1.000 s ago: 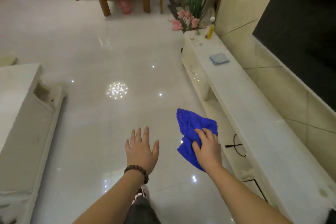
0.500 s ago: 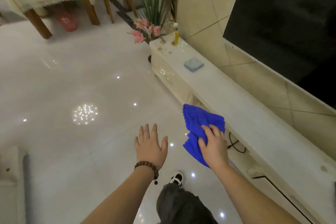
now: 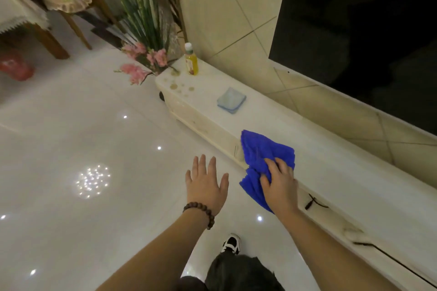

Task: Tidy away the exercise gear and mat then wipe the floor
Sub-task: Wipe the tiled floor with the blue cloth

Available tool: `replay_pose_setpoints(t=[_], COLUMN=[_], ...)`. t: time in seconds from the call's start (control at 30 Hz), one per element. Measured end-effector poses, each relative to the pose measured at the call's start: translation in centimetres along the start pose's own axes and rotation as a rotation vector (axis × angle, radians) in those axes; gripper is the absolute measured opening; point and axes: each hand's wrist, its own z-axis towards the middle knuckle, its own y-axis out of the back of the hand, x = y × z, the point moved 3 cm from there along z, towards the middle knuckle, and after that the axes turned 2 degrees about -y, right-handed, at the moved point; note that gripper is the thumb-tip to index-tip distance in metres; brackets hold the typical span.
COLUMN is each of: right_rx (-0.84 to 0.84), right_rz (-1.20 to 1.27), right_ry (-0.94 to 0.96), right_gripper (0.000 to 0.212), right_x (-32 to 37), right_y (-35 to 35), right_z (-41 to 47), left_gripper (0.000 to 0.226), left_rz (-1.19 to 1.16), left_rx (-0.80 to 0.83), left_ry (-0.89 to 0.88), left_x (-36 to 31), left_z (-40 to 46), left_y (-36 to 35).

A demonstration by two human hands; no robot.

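Now your right hand [image 3: 279, 184] grips the bright blue fluffy cloth [image 3: 262, 156], with your fingers curled into it. You hold the cloth up in the air, over the front edge of the long white low cabinet [image 3: 331, 172]. Your left hand [image 3: 207, 183] is flat and open with straight fingers, holding nothing, above the shiny white tile floor [image 3: 94, 137]. Farther along the cabinet lies a small pale blue folded cloth [image 3: 231, 99], and near it stands a yellow drink bottle [image 3: 191, 60].
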Motion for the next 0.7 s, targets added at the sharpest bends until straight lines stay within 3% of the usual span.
replay_pose_setpoints(t=[0.4, 0.6, 0.7], right_rx=[-0.083, -0.143, -0.161], right_rz=[0.101, 0.122, 0.275], right_ry=[-0.191, -0.335, -0.387], right_gripper=[0.038, 0.040, 0.043], right_x=[6.7, 10.3, 11.7], right_y=[-3.7, -6.1, -7.2], right_z=[13.1, 19.6, 22.9], left_gripper=[0.052, 0.035, 0.021], left_rz=[-0.119, -0.328, -0.498], left_rx=[0.164, 0.438, 0.535], left_ry=[-0.229, -0.407, -0.436], left_x=[0.0, 0.7, 0.0], left_z=[17.8, 27.2, 31.3], left_y=[3.4, 4.1, 4.5])
